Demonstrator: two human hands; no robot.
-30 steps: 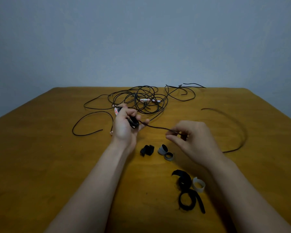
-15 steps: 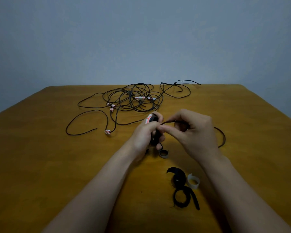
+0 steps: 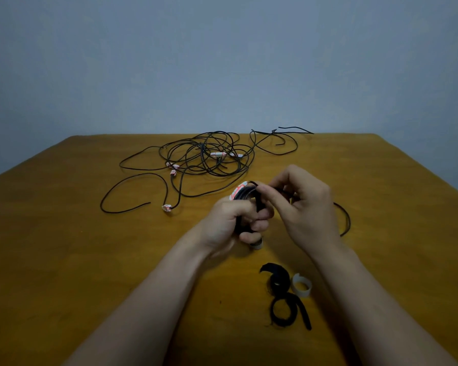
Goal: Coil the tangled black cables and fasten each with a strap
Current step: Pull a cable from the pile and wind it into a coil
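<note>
My left hand [image 3: 236,220] grips a small coil of black cable [image 3: 245,200] with a white and red label at its top. Just right of it, my right hand [image 3: 302,204] pinches the same cable's loose strand against the coil. The free tail [image 3: 345,220] curves out on the table behind my right hand. A tangled heap of black cables [image 3: 209,159] with white and red tags lies further back. Two black straps [image 3: 283,299] and a white strap ring [image 3: 302,285] lie near my right forearm. A grey strap ring [image 3: 258,244] peeks out below my left fingers.
Everything rests on a brown wooden table [image 3: 90,260] against a plain grey-blue wall. One loose cable loop with a tagged end [image 3: 167,207] lies at the left of the heap. Some cable ends [image 3: 294,132] reach the table's far edge.
My right hand has come in from the right to meet my left hand, laying more cable on the coil. The tail on the table has grown shorter. The coil shifted right and nearer.
</note>
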